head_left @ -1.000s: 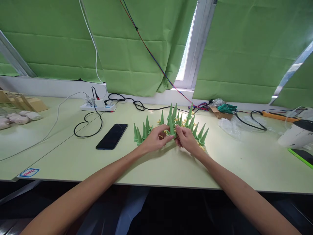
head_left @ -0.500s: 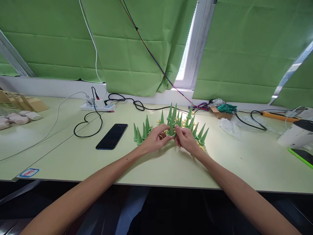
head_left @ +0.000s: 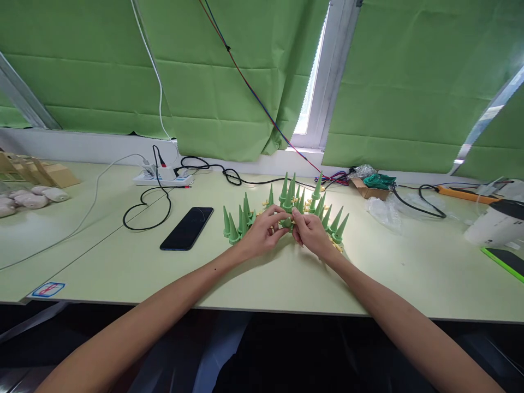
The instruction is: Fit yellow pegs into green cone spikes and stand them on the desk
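Between my two hands is a green cone piece [head_left: 286, 223], partly hidden by fingers. My left hand [head_left: 263, 233] pinches it from the left, thumb and fingertips on it. Touching it from the right, my right hand [head_left: 310, 232] has its thumb and fingers pressed together. Several upright green cones stand around and behind the hands, among them a group at the left [head_left: 233, 229], a taller group at the back [head_left: 290, 191] and another group at the right [head_left: 339, 229]. Small yellow pieces [head_left: 337, 245] lie among the cones.
A black phone [head_left: 187, 228] lies on the table [head_left: 262, 289] to the left. Behind it are a power strip [head_left: 164, 177] and black cables. An open cardboard box [head_left: 370, 189], plastic bags [head_left: 383, 213], a white container [head_left: 495, 224] and a green-edged phone [head_left: 505, 262] are at the right.
The cone between my hands stood upright and now appears tipped, its point no longer showing. My left fingers have shifted slightly over it.
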`<state>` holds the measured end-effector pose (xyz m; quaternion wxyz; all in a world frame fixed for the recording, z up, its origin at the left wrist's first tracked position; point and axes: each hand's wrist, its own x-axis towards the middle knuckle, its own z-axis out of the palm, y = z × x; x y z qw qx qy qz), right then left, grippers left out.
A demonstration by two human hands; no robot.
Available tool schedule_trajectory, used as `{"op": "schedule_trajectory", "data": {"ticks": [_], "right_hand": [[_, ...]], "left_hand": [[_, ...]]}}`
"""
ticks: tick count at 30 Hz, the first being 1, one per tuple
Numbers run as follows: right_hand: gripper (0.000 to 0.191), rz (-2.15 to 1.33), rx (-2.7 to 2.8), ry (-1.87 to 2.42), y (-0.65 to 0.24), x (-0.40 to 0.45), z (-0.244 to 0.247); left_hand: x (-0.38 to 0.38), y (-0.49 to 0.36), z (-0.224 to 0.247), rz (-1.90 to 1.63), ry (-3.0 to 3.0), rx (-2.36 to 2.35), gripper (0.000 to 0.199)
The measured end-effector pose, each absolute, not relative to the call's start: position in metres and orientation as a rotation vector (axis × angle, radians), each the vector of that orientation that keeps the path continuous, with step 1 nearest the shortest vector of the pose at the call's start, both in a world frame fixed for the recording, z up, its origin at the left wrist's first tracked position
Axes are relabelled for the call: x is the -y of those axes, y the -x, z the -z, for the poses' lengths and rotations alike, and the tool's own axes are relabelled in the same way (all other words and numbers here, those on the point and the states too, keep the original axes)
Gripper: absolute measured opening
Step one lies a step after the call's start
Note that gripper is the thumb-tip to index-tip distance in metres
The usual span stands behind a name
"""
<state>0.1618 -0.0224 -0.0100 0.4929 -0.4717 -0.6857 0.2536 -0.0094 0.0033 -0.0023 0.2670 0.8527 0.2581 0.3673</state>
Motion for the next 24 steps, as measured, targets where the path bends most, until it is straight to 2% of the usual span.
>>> {"op": "schedule_trajectory", "data": {"ticks": [12,24], "right_hand": [[0.069,-0.698,1.564,1.085,-0.16,0.019,0.016],[0.062,-0.669,1.491,1.08,-0.163,0.019,0.014]], "left_hand": [[0.001,0.006,0.001,-1.037,-2.223,-0.703,0.023],[-0.01,0.001,0.002,-0.951,-1.525,-0.667,0.038]]}}
